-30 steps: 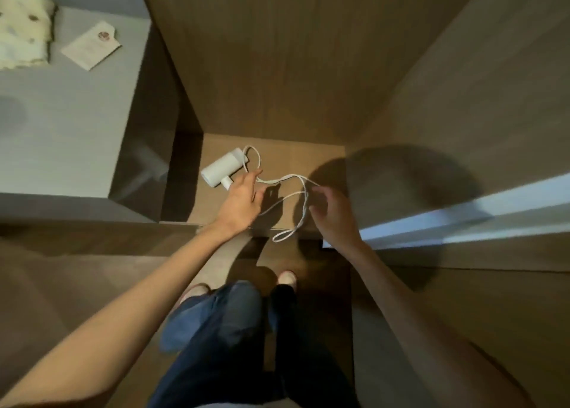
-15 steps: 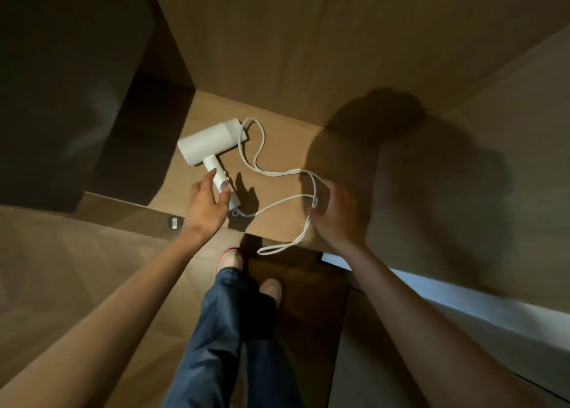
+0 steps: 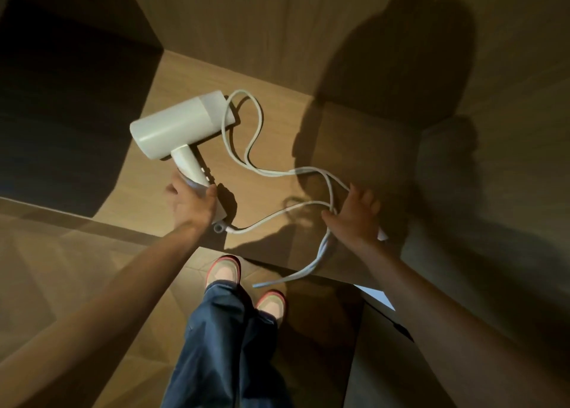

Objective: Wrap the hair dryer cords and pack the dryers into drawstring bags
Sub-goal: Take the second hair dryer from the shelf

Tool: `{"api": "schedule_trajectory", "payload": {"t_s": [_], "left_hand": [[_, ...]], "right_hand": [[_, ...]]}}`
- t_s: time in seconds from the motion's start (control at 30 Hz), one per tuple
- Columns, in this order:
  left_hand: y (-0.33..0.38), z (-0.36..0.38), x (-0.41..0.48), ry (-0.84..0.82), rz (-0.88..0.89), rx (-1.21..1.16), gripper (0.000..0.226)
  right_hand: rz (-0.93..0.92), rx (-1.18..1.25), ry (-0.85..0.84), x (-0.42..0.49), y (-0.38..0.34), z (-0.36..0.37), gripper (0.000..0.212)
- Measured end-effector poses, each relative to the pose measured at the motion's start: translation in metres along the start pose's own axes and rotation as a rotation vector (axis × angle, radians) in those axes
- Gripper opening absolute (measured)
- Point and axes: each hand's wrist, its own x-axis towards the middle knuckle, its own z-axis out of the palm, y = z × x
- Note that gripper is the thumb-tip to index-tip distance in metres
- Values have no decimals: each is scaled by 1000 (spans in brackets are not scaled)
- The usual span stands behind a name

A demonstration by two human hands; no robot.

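Observation:
A white hair dryer [image 3: 182,127] lies on a low wooden shelf [image 3: 277,124], barrel pointing left. My left hand [image 3: 192,202] grips the lower end of its handle. Its white cord [image 3: 246,148] loops loosely across the shelf to the right. My right hand [image 3: 354,216] holds a bundle of cord strands, with a loop hanging down past the shelf's front edge. No drawstring bag is in view.
Wooden panels rise behind and to the right of the shelf. A dark recess [image 3: 61,99] lies at the left. My legs and shoes [image 3: 225,269] stand on the wood floor just in front of the shelf edge.
My left hand has gone from touching the dryer to gripping its handle. The right hand has gathered cord strands. The camera has dropped closer to the shelf.

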Motion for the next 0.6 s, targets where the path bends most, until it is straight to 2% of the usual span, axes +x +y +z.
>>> {"api": "schedule_trajectory", "payload": {"t_s": [0.1,0.2,0.33,0.5,0.6], "left_hand": [[1,2,6,20,-13,16,65],[2,1,10,-8,2,-22,69],[-1,-4,13,-47,21,-63,73],[-6,-13,4,-82,61,-132,66],[-4,-21,-9,-94,60,-178,66]], "right_hand": [[-24,-45,71,7,-1,4,57],[-78,-131,47,9,-6,8,38],[-120,158,7,-2,-14,9,19],[-314,348,3,-34,-22,-4,19],[-321,479,-6,-53,-31,-20,24]]}}
